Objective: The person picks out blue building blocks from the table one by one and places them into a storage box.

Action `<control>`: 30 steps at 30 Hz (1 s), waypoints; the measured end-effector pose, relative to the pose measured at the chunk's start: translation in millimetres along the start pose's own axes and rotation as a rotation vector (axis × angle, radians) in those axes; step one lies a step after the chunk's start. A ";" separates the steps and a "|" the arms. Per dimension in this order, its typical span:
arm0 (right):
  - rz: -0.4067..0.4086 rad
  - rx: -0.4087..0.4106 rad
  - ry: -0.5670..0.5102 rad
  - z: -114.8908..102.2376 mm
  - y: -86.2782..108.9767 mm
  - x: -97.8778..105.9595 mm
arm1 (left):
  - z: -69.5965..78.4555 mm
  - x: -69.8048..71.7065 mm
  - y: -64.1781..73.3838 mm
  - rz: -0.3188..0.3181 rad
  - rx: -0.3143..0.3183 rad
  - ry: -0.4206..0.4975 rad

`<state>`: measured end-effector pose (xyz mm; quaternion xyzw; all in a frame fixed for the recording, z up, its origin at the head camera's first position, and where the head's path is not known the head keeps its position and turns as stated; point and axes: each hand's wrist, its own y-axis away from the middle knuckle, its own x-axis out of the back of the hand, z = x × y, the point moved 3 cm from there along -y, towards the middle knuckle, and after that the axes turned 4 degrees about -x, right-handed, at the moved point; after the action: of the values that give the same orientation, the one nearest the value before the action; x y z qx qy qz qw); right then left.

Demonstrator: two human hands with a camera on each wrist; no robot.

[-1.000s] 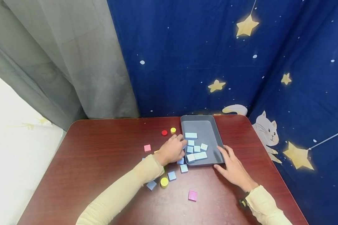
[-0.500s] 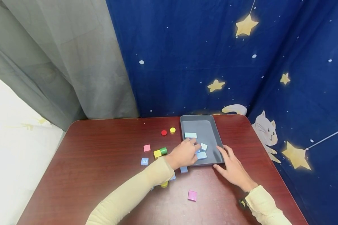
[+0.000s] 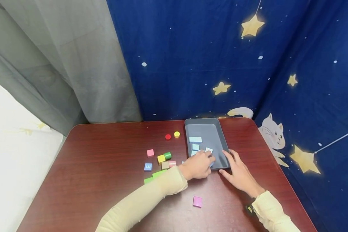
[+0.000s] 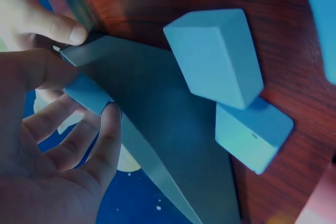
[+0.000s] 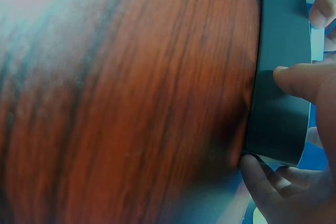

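Note:
A dark grey tray (image 3: 207, 129) stands at the table's back right, with several light blue blocks (image 3: 195, 140) inside. My left hand (image 3: 199, 164) reaches over its front edge. In the left wrist view its fingertips pinch a small blue block (image 4: 89, 95) at the tray's rim. Two more blue blocks (image 4: 215, 56) sit close by, at the tray's side. My right hand (image 3: 240, 172) lies at the front right corner with spread fingers. Its thumb (image 5: 294, 80) touches the outer front wall, and another finger is at the corner. The left hand hides part of the tray's contents.
Left of the tray lie a yellow block (image 3: 161, 158), a green cylinder (image 3: 167, 155), a blue block marked E (image 3: 148, 167), a pink square (image 3: 150, 152), and red and yellow discs (image 3: 168, 137). A magenta square (image 3: 197, 201) lies in front. Curtains hang behind.
From the tray's left edge, my left hand has moved right and toward the front, over the blocks in the tray. My right hand has stayed at the tray's corner.

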<state>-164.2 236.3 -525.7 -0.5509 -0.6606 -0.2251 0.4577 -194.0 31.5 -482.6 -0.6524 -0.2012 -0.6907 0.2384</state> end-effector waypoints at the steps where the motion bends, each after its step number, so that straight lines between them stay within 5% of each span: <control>1: -0.002 -0.002 -0.001 -0.3 0.0 0.2 | 0.8 -0.8 -0.5 -0.007 -0.002 0.004; 18: 0.003 0.010 -0.013 -2.6 -0.8 1.9 | 0.9 -9.8 0.7 -0.092 0.007 0.037; 30: 0.017 0.014 -0.017 -5.4 -0.1 5.5 | -2.5 -12.6 0.5 -0.072 0.018 -0.020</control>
<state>-162.2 234.8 -518.4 -0.5551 -0.6613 -0.2117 0.4580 -195.2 30.5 -495.3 -0.6493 -0.2330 -0.6905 0.2174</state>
